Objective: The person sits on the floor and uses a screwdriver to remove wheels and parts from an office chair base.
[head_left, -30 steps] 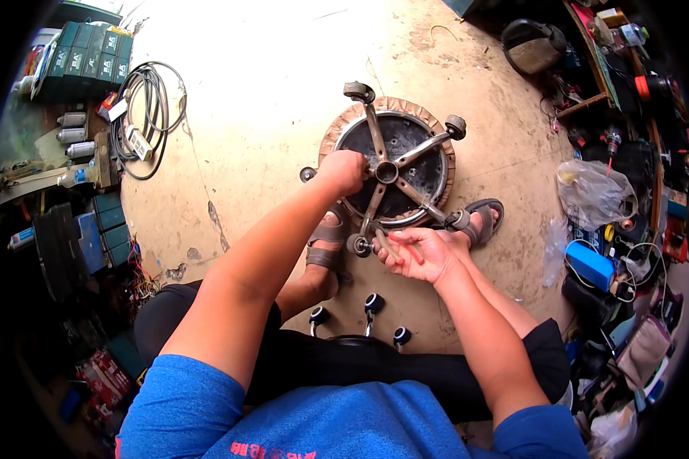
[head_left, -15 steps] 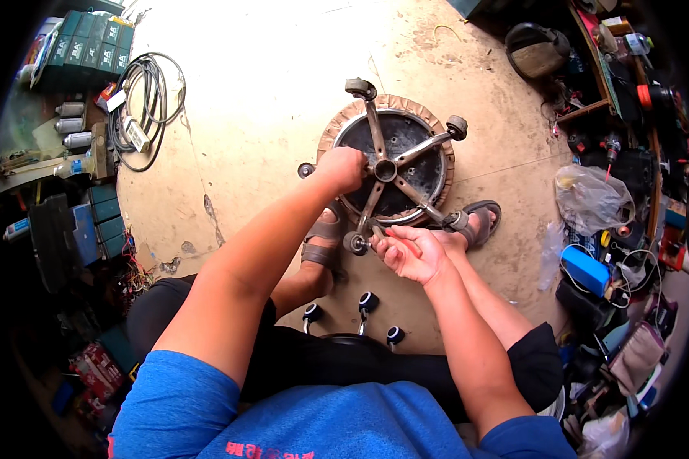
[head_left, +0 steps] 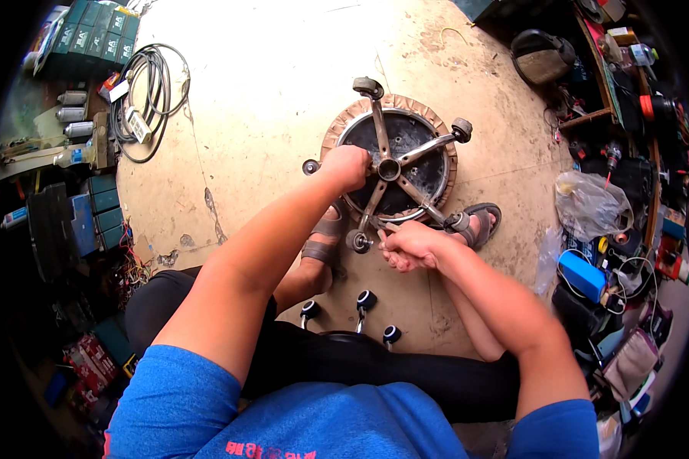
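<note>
A round stool with a brown gathered cover (head_left: 400,100) lies upside down on the floor between my feet. Its metal five-legged base (head_left: 389,169) points up, with a caster at each leg end. My left hand (head_left: 346,167) is closed around the left leg. Over the near caster (head_left: 358,241), my right hand (head_left: 409,246) is closed on pliers (head_left: 388,226), whose metal head reaches the end of that near leg. Most of the handles are hidden in the fist; red shows on them in the earlier frame.
Several white-rimmed casters (head_left: 367,300) stick out near my black-clad legs. A coiled black cable (head_left: 161,99) lies on the floor at far left. Boxes (head_left: 92,38) and bottles crowd the left side; a clear plastic bag (head_left: 589,200), a blue case (head_left: 583,275) and shelves line the right.
My right hand has rolled over, from palm up to back of the hand up, and the elbow has swung out to the right. My left hand keeps its hold on the leg.
</note>
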Demonstrator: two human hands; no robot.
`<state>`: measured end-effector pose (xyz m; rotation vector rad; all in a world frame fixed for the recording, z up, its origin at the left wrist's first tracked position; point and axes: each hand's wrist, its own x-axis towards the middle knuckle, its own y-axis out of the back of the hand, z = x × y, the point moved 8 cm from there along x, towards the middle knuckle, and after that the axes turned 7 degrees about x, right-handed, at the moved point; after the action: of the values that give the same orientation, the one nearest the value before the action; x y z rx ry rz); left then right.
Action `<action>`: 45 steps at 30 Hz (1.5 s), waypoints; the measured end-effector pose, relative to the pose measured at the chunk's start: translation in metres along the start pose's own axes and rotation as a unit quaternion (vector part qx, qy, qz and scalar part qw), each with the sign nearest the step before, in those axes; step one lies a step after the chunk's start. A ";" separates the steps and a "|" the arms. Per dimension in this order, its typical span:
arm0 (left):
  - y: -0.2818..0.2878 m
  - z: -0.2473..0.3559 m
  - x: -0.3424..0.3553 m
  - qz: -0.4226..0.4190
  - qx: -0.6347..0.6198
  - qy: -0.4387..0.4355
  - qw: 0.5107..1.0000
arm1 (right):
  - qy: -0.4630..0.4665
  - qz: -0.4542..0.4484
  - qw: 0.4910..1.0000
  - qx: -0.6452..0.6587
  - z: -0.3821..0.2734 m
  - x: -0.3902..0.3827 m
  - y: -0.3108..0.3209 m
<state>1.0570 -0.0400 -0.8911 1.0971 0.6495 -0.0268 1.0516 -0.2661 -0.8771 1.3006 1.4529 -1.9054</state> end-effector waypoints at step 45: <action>0.006 0.003 -0.007 -0.014 0.003 0.017 1.000 | 0.225 -0.159 0.768 0.578 0.044 0.021 -0.038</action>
<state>1.0547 -0.0419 -0.8821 1.0963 0.6961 -0.0337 0.9938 -0.2878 -0.8746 2.2330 0.5126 -3.0701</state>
